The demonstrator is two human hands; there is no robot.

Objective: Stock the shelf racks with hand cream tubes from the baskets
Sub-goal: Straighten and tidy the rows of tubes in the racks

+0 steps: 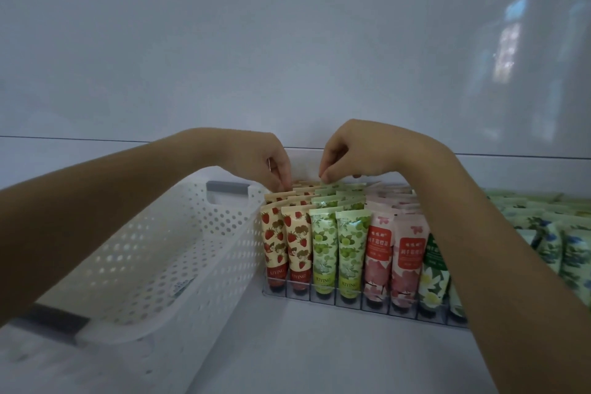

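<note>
Rack [335, 301] rear | left grip [256, 157] pinching strawberry tube [283, 189], right grip [351, 150] pinching green tube [334, 185] | risk: you are crowding packed rows, maybe tipping neighbours.

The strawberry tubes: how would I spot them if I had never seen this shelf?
Find the white perforated basket on the left; the clear rack stands right beside it. The strawberry tubes fill the rack's two leftmost lanes, cream with red berries, unlike the green tubes next to them.
</note>
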